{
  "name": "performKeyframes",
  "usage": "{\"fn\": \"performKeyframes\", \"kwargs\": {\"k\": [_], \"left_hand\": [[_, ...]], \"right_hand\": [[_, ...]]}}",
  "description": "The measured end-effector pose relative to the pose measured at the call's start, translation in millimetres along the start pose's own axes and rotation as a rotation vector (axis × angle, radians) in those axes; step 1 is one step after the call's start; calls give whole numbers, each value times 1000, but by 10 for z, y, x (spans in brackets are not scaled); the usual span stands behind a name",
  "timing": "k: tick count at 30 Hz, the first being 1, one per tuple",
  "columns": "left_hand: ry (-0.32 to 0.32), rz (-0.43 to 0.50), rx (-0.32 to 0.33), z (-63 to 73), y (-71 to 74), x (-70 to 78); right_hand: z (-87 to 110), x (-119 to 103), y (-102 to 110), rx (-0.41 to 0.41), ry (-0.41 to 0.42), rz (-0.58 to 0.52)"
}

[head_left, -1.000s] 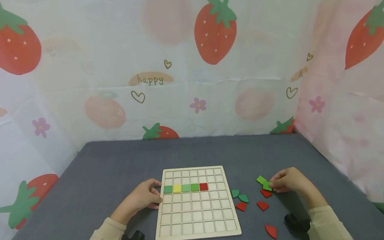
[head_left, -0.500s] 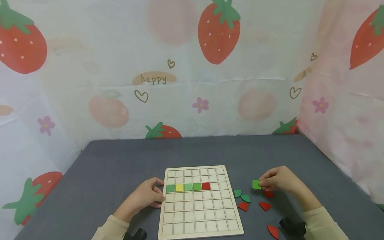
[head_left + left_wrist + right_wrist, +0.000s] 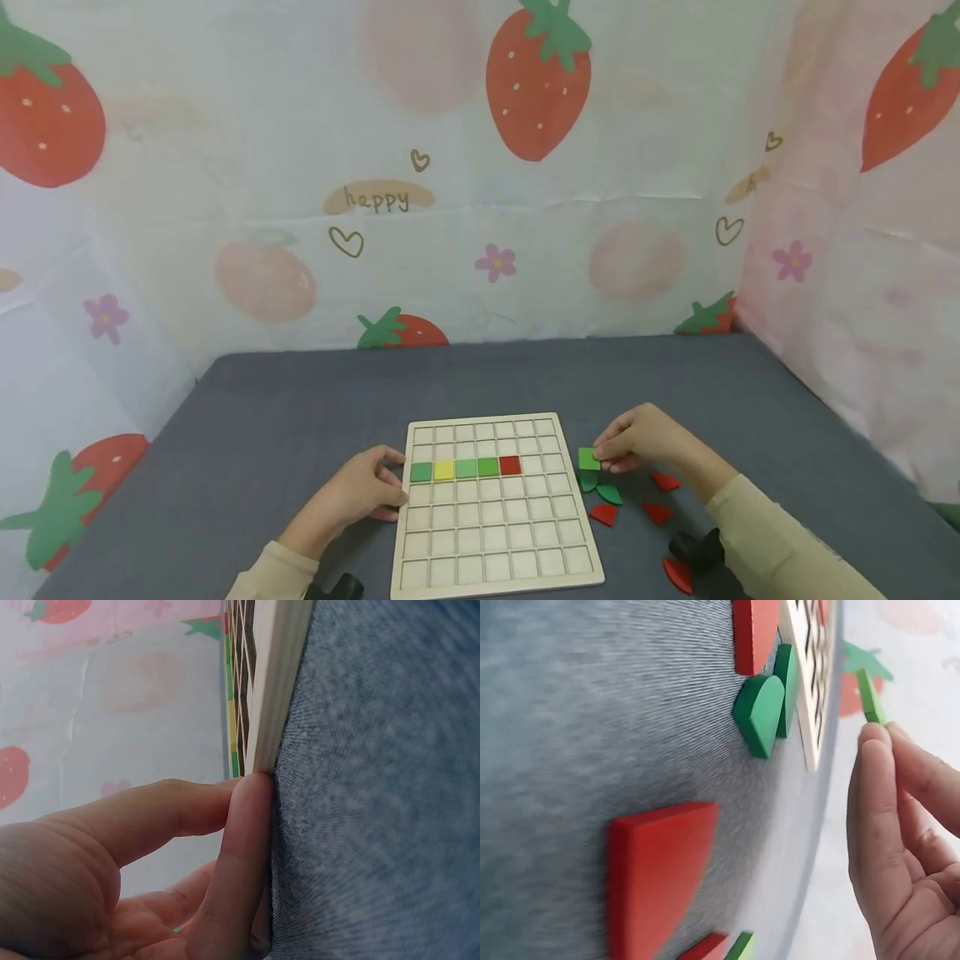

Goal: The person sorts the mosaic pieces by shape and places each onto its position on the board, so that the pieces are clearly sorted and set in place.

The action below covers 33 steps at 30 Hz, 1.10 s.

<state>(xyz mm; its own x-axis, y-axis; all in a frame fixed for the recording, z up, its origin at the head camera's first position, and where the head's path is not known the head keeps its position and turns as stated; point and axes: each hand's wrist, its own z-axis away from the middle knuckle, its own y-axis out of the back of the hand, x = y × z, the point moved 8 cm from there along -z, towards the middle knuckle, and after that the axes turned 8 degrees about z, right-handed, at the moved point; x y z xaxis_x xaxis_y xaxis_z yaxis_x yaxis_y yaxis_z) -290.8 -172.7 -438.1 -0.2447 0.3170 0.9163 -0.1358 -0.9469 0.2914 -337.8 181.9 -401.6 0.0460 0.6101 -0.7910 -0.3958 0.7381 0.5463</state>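
Nearest, beige sleeves (image 3: pixel 270 573) reach in from either side, each with a black device (image 3: pixel 343 587) by the wrist; the right-hand one partly covers a red piece (image 3: pixel 677 575). The left hand (image 3: pixel 360 492) rests at the board's left edge, its fingers loosely bent, with the tips touching the edge near the cloth.

The board (image 3: pixel 480 593) lies flat, its grid facing up. To its right, further red pieces (image 3: pixel 657 513) and two green pieces (image 3: pixel 609 495) with curved sides are scattered on the table; the two green ones lie just beside the board. In the right wrist view, a light green piece (image 3: pixel 740 946) shows at the bottom, next to a red one.

Beyond these, the right hand (image 3: pixel 637 437) pinches a light green tile (image 3: pixel 588 458) between thumb and fingertips. The tile is raised off the table, just right of the board.

Across the third row from the board's far edge sit five tiles (image 3: pixel 444 471), from the left: green, yellow, green, green, red. The grey table (image 3: pixel 480 375) runs back to a pale curtain (image 3: pixel 457 192) printed with strawberries, hearts, flowers and "happy".
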Motion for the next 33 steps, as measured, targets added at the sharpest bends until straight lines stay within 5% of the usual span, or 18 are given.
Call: {"fn": "performKeyframes", "kwargs": {"k": [18,33], "left_hand": [[-3,8,-1,7,1,11],[-6,10,5,3,4,7]], "right_hand": [[-348,-281,-370,-16,-53,12],[-446,-315,-494,11,-77,36]]}}
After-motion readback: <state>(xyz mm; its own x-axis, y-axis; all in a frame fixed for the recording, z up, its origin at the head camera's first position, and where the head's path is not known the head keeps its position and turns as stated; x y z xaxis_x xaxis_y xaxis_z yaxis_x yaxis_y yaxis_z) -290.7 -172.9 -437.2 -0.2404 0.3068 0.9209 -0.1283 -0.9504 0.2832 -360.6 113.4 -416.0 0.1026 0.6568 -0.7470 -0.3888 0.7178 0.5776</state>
